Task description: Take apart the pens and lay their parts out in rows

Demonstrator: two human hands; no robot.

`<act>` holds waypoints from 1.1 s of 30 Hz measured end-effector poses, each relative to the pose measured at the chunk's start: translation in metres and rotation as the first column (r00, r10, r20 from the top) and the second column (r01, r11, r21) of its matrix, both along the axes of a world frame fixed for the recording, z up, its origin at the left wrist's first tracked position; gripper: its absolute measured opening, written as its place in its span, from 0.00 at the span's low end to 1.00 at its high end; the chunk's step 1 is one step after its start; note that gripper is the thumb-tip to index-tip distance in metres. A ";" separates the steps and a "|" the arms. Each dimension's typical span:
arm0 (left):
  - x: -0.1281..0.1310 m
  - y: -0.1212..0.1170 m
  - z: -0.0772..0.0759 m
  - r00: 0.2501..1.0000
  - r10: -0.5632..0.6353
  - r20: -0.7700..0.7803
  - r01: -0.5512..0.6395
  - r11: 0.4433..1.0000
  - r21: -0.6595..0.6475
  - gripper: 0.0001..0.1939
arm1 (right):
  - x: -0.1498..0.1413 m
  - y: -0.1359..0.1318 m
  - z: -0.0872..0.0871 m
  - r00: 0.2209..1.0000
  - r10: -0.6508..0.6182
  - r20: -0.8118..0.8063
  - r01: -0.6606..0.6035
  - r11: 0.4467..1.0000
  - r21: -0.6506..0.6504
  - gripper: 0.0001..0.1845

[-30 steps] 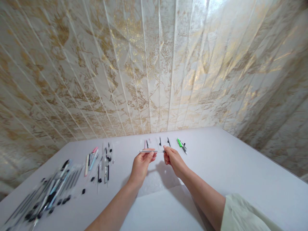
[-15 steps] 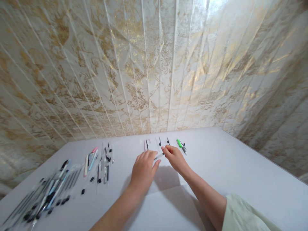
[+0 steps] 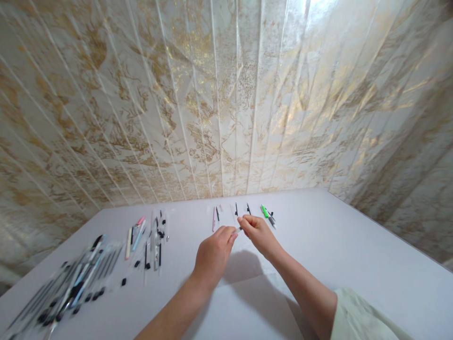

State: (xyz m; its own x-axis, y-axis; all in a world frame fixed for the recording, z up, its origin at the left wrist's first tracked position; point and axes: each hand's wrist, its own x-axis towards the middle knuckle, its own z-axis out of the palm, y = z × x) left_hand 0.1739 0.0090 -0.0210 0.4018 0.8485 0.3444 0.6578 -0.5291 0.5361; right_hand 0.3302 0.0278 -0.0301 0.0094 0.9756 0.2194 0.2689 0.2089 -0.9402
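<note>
Pen part [image 3: 238,230] between 2 hands

The pen part is up over the tabletop [image 3: 354,255], in the middle. The left hand [image 3: 212,255] is curled closed, with its fingertips pinching 1 end. The right hand [image 3: 260,236] is closed too, pinching near the dark end. Most of the part is hidden by fingers. Under the arms lies a white sheet [image 3: 244,307]. Past the hands are a pink stick [image 3: 213,219] and, to the right, a green pen [image 3: 265,212]. A big pile of pens [image 3: 79,278] sits far to the left.
</note>
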 end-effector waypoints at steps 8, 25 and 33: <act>0.002 0.000 0.005 0.953 -0.044 0.299 0.124 0.959 -0.254 0.15 | 0.001 -0.001 0.001 0.999 0.050 0.001 -0.050 0.998 0.032 0.24; -0.012 0.006 0.014 0.715 0.095 0.693 0.640 0.311 -0.703 0.18 | 0.008 -0.005 0.009 0.983 0.137 0.122 -0.148 0.985 0.091 0.23; 0.000 0.005 0.004 0.853 0.073 0.516 0.276 0.776 -0.567 0.12 | 0.008 -0.004 0.011 0.975 0.106 0.196 -0.126 0.988 0.093 0.21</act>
State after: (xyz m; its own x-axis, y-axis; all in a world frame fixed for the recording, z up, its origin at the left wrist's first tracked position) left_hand 0.1738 0.0138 -0.0174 0.4247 0.9038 -0.0522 0.1784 -0.0270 0.9836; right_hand 0.3384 0.0241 -0.0189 -0.1540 0.9392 0.3068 0.4091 0.3432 -0.8455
